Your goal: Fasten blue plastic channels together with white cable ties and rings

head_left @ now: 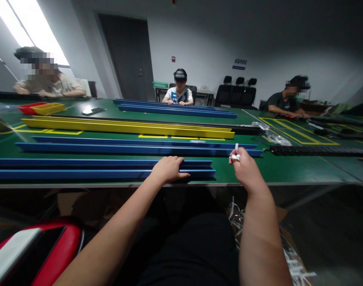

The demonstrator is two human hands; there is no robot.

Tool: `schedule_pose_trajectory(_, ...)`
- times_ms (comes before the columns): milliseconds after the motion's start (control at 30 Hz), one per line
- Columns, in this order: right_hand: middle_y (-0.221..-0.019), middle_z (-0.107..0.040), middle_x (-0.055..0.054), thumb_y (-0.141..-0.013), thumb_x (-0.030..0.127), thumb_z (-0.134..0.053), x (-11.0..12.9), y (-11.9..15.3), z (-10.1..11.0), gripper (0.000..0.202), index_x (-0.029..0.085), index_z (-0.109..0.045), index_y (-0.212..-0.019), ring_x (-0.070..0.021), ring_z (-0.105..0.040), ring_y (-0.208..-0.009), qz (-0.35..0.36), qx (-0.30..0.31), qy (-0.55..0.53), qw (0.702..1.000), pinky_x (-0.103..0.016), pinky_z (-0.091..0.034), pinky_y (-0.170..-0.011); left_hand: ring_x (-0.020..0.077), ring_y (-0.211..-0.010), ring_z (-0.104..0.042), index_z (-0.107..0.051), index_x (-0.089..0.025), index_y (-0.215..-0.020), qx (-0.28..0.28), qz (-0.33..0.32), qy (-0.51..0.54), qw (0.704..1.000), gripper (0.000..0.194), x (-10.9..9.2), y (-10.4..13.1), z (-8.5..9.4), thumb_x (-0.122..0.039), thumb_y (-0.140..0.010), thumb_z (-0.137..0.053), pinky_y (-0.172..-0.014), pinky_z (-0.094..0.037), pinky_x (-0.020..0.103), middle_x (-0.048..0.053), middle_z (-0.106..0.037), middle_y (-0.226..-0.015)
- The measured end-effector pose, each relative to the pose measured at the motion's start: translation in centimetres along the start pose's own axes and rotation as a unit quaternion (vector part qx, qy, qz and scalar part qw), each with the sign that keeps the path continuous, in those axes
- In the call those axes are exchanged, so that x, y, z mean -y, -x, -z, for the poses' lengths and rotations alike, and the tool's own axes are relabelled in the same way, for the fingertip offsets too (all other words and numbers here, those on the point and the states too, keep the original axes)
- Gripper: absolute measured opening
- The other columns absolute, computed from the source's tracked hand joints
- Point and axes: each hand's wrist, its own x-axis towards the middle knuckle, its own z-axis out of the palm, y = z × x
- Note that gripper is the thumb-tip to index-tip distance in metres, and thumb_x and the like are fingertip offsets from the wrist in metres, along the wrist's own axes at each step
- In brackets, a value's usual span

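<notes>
My left hand [168, 170] rests on the nearest blue channel rail [80, 174], close to its right end, with thumb and fingers apart over the rail. To the right, my right hand [244, 165] is closed around a small crumpled white strip [236, 156], one end of which sticks up above the fingers. That hand is by the right end of a second blue rail [134, 148], which lies beyond the first. Farther back on the green table lies a yellow rail [128, 127], with a dark rail behind it.
More blue rails [178, 111] lie at the back. Red and yellow trays [48, 109] sit at the left, clear plastic bags [278, 138] and a black chain-like strip [318, 151] at the right. Three people sit around the table. A red stool [71, 234] and white scraps [294, 266] are below.
</notes>
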Motion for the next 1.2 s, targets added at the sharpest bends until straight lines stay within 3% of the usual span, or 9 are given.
schedule_pose_trajectory(100,-0.080,-0.066,-0.004,-0.081,0.022,-0.041,0.4,0.3,-0.1,0.024,0.020,-0.060,-0.096,-0.0140,-0.056,-0.057,-0.039,0.027,-0.045,0.998,-0.025,-0.040,-0.053,0.0311,-0.105,-0.060,-0.054,-0.024,-0.127,0.004,0.005,0.006,1.000,0.075,0.0,0.0,0.0,-0.077,-0.074,-0.048,-0.089,-0.042,0.040,0.012,-0.066,-0.114)
schedule_pose_trajectory(233,-0.079,-0.067,-0.003,-0.084,0.032,-0.045,0.8,0.6,-0.3,0.028,0.021,-0.060,-0.105,-0.0125,-0.055,-0.048,-0.082,0.046,-0.108,0.990,-0.024,-0.039,-0.044,0.0310,-0.104,-0.061,-0.055,-0.024,-0.126,-0.005,-0.004,0.005,1.000,0.075,0.1,0.0,-0.1,-0.077,-0.075,-0.048,-0.088,-0.043,0.040,0.012,-0.066,-0.112)
schedule_pose_trajectory(333,-0.072,-0.065,0.000,-0.086,0.042,-0.048,0.9,0.8,-0.2,0.034,0.022,-0.058,-0.113,-0.0116,-0.050,-0.042,-0.083,0.087,-0.111,0.987,-0.023,-0.035,-0.041,0.0307,-0.103,-0.061,-0.055,-0.024,-0.125,-0.007,-0.007,0.002,1.000,0.073,0.2,0.0,-0.1,-0.077,-0.075,-0.047,-0.087,-0.043,0.040,0.012,-0.066,-0.111)
schedule_pose_trajectory(433,-0.060,-0.060,0.001,-0.088,0.050,-0.047,1.0,0.8,0.3,0.035,0.021,-0.062,-0.100,-0.0125,-0.049,-0.044,-0.046,0.098,-0.050,0.993,-0.024,-0.033,-0.045,0.0307,-0.102,-0.061,-0.055,-0.023,-0.123,-0.008,-0.009,0.000,1.000,0.073,0.2,0.1,-0.1,-0.077,-0.076,-0.046,-0.086,-0.043,0.040,0.012,-0.066,-0.110)
schedule_pose_trajectory(567,-0.073,-0.064,-0.003,-0.090,0.056,-0.043,1.1,0.7,1.2,0.042,0.019,-0.063,-0.086,-0.0155,-0.056,-0.064,0.015,0.035,0.018,0.999,-0.025,-0.035,-0.057,0.0305,-0.102,-0.061,-0.055,-0.024,-0.123,-0.007,-0.006,-0.001,1.000,0.073,0.1,0.0,0.1,-0.077,-0.075,-0.047,-0.086,-0.043,0.039,0.011,-0.066,-0.111)
schedule_pose_trajectory(733,-0.060,-0.055,-0.001,-0.092,0.065,-0.031,0.9,1.1,2.0,0.055,0.021,-0.055,-0.068,-0.0156,-0.048,-0.058,-0.024,-0.028,0.084,0.996,-0.027,-0.029,-0.056,0.0302,-0.102,-0.062,-0.055,-0.024,-0.122,-0.011,-0.005,-0.002,1.000,0.072,0.0,0.1,0.1,-0.077,-0.075,-0.048,-0.086,-0.043,0.039,0.011,-0.067,-0.110)
schedule_pose_trajectory(933,-0.065,-0.057,-0.005,-0.093,0.065,-0.008,0.3,1.3,1.4,0.067,0.021,-0.051,-0.067,-0.0171,-0.049,-0.061,-0.028,-0.081,0.011,0.996,-0.028,-0.031,-0.057,0.0310,-0.102,-0.062,-0.055,-0.023,-0.123,-0.018,-0.010,-0.003,1.000,0.073,0.1,0.0,-0.1,-0.077,-0.075,-0.047,-0.086,-0.043,0.040,0.012,-0.067,-0.110)
schedule_pose_trajectory(1200,-0.058,-0.048,-0.001,-0.097,0.052,-0.022,1.1,1.4,1.8,0.052,0.022,-0.047,-0.063,-0.0148,-0.043,-0.056,-0.015,-0.156,0.024,0.987,-0.029,-0.030,-0.057,0.0303,-0.103,-0.062,-0.055,-0.023,-0.124,-0.017,-0.008,0.003,1.000,0.072,0.0,0.1,0.0,-0.075,-0.076,-0.049,-0.088,-0.043,0.040,0.012,-0.067,-0.111)
